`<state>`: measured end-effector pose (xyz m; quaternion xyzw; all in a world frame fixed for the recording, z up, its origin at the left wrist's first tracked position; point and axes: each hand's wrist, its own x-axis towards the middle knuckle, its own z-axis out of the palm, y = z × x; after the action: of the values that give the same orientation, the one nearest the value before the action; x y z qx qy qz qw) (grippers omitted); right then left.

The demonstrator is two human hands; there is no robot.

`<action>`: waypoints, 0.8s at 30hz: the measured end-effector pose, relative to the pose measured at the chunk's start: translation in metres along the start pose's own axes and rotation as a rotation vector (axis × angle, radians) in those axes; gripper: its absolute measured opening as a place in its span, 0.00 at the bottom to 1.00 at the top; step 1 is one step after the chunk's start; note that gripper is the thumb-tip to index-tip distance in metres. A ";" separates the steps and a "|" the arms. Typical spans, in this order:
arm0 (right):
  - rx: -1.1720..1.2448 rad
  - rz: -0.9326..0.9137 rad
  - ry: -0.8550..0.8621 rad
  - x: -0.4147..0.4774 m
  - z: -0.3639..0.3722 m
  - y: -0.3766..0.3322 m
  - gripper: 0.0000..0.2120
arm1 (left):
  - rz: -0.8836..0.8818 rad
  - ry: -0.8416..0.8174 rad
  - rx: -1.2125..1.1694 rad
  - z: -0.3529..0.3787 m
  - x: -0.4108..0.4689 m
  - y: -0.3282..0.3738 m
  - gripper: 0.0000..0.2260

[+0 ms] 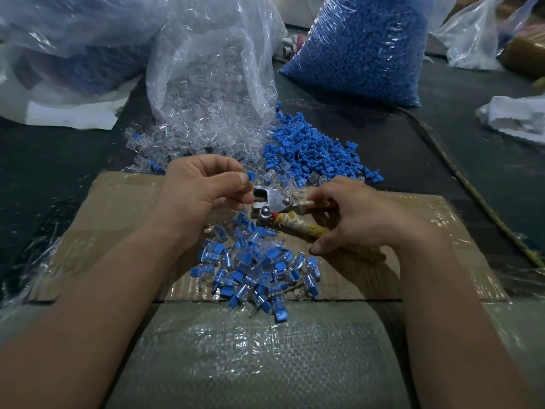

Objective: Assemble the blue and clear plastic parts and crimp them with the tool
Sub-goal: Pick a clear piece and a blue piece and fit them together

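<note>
Two hands: left hand [203, 193] pinches a small blue part [251, 175] in a fingertip grip, just above the tool [272, 199]; right hand [359, 216] has its grip curled round the tool's handles.
Tool: dull metal head with rivets, handles bound in yellowed wrap, mid frame.
Pile [256, 267]: glossy clear barrels with flat blue tabs, heaped below the tool.
Stock: clear parts [153, 143] spill from a crinkled bag [206, 84], upper centre; ridged blue parts [309, 149] are heaped to its right.
Edges: taped cardboard [118, 208] meets a woven sack [250, 349] at its near edge.
Room: bare cardboard on both sides of the pile.
</note>
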<state>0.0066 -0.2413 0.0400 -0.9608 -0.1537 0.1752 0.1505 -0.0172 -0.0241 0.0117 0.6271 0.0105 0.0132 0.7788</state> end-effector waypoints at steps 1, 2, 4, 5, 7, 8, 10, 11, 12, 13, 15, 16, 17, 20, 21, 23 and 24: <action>0.002 -0.010 0.016 0.000 0.000 0.000 0.28 | 0.001 0.002 -0.001 0.000 0.000 0.000 0.03; 0.000 -0.023 0.036 -0.001 0.000 -0.001 0.25 | -0.001 0.005 0.000 0.000 0.000 0.000 0.04; -0.030 -0.036 0.072 -0.001 0.000 -0.002 0.19 | -0.002 0.009 0.001 0.001 0.000 0.000 0.06; -0.063 -0.037 0.085 -0.001 0.001 -0.004 0.17 | 0.000 0.009 -0.002 0.001 0.000 0.000 0.06; -0.138 -0.040 0.119 0.002 0.003 -0.008 0.11 | -0.001 0.011 -0.016 0.000 0.001 0.000 0.07; -0.170 -0.041 0.149 0.004 0.005 -0.009 0.09 | -0.001 0.011 -0.023 0.000 0.002 -0.001 0.07; -0.220 -0.035 0.207 0.006 0.008 -0.011 0.06 | 0.002 0.011 -0.031 -0.001 0.002 -0.001 0.07; -0.230 -0.032 0.218 0.007 0.009 -0.011 0.05 | 0.004 0.011 -0.036 -0.001 0.002 -0.001 0.07; -0.228 -0.031 0.223 0.007 0.010 -0.011 0.06 | 0.007 0.011 -0.042 -0.002 0.002 -0.001 0.07; -0.216 -0.036 0.232 0.007 0.010 -0.010 0.06 | 0.009 0.010 -0.047 -0.002 0.003 -0.001 0.07; -0.172 -0.058 0.278 0.007 0.009 -0.008 0.06 | 0.015 0.006 -0.061 -0.002 0.003 -0.001 0.06; -0.138 -0.070 0.313 0.006 0.008 -0.007 0.07 | 0.019 0.005 -0.067 -0.002 0.003 -0.001 0.06; -0.094 -0.083 0.350 0.005 0.006 -0.006 0.08 | 0.029 0.005 -0.070 -0.002 0.003 -0.001 0.06; 0.047 -0.128 0.437 0.004 0.004 -0.007 0.13 | 0.071 0.008 -0.063 -0.001 0.004 0.000 0.05; 0.083 -0.133 0.447 0.004 0.004 -0.008 0.13 | 0.085 0.012 -0.060 -0.001 0.004 -0.001 0.05; 0.117 -0.126 0.439 0.004 0.006 -0.010 0.13 | 0.116 0.019 -0.057 0.000 0.003 -0.001 0.05; 0.116 -0.119 0.424 0.005 0.008 -0.011 0.12 | 0.132 0.020 -0.052 0.000 0.003 -0.002 0.05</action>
<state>0.0047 -0.2274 0.0352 -0.9551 -0.1649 -0.0314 0.2443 -0.0139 -0.0242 0.0101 0.6057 -0.0237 0.0711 0.7922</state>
